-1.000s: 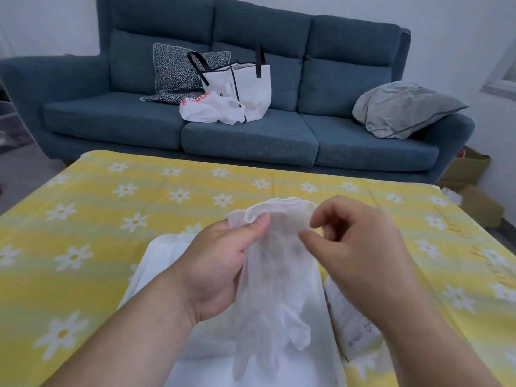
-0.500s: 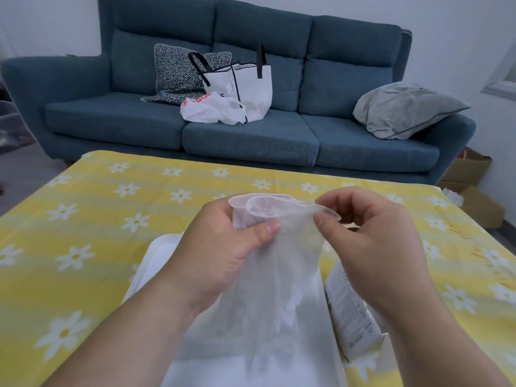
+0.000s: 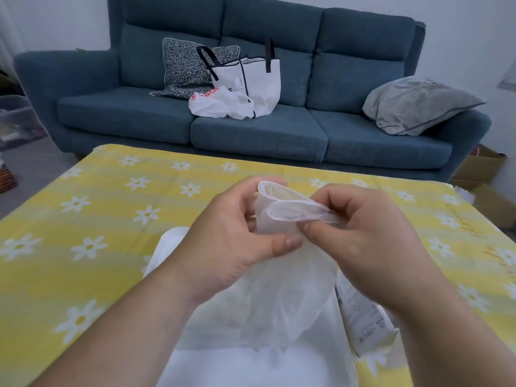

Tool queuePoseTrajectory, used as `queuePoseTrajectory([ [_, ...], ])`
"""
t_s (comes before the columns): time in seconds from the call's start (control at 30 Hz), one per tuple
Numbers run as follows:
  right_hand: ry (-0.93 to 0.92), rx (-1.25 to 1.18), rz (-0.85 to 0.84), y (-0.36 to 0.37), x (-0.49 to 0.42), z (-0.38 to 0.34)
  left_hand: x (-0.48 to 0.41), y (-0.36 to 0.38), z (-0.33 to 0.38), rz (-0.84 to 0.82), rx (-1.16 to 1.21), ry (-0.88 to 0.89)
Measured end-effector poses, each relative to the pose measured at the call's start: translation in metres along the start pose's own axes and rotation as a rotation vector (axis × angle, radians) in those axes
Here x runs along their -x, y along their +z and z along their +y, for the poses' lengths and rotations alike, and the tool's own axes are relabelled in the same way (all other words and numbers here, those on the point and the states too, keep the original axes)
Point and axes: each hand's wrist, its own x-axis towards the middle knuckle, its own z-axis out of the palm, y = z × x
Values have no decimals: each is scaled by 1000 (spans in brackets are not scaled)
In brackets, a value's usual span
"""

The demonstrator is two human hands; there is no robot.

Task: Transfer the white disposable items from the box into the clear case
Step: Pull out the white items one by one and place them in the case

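A thin white disposable glove (image 3: 287, 277) hangs in front of me, its fingers pointing down. My left hand (image 3: 237, 241) pinches one side of its rolled cuff, and my right hand (image 3: 371, 238) pinches the other side, so the cuff gapes slightly. Under the glove lies the clear case (image 3: 223, 361), pale and translucent, on the yellow flowered tablecloth (image 3: 111, 219). The white printed box (image 3: 363, 322) lies to the right of the case, partly hidden by my right forearm.
Beyond the table's far edge stands a blue sofa (image 3: 251, 129) with a white tote bag (image 3: 251, 82), a plastic bag (image 3: 220, 104) and a grey pillow (image 3: 418, 104). Cardboard boxes (image 3: 485, 188) sit on the floor at the right.
Both hands have lifted the glove's cuff a little and pulled it wider. The cuff's rim has turned toward me and now shows as an open loop.
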Motion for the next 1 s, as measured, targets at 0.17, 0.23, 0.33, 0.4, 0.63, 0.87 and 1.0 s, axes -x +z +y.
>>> queuePoseTrajectory([
  [0.17, -37, -136, 22, 3, -1, -14, 9, -8, -16, -190, -26, -233],
  [0.23, -38, -164, 76, 2, -2, -18, 11, -12, -22, -221, -45, -287],
  [0.33, 26, -218, 198, -1, -5, -18, 12, -28, -23, -174, 18, -379],
  [0.4, 95, -252, 251, 0, -7, -12, 12, -45, -21, -80, 93, -446],
  [0.63, 481, -281, 124, 40, -8, 32, 16, -85, -13, 225, 62, -581],
  [0.87, 565, 376, -127, 57, 1, 62, 16, -90, -35, 211, -586, -515],
  [1.0, 522, 633, -243, 41, -2, 55, 18, -93, -13, 224, -989, -381],
])
